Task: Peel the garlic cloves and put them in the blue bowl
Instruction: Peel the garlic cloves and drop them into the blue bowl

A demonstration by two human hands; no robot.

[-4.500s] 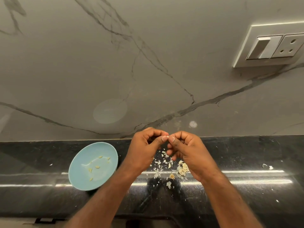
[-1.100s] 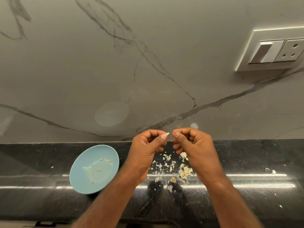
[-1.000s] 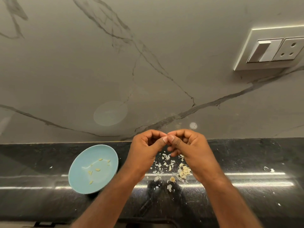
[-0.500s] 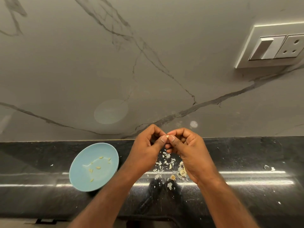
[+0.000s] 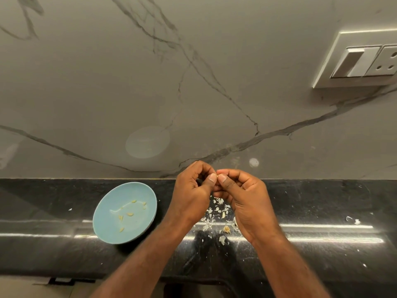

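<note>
My left hand [image 5: 193, 196] and my right hand [image 5: 245, 203] meet above the black counter, thumbs tip to tip. Between the thumbs and curled fingers they pinch a small pale garlic clove [image 5: 217, 175], mostly hidden by the fingers. The blue bowl [image 5: 103, 220] sits on the counter to the left of my left hand, and several peeled cloves [image 5: 129, 214] lie inside it. Below my hands lies a scatter of garlic skins and bits [image 5: 217, 214].
The black counter [image 5: 322, 211] ends at a grey marble wall [image 5: 150, 82] just behind my hands. A white switch and socket plate [image 5: 361, 61] is on the wall at upper right. A few white flakes [image 5: 352, 220] lie on the counter at right.
My hands parted slightly about a second ago, then came back together on the clove. They now sit a little higher against the wall edge. The bowl has not moved.
</note>
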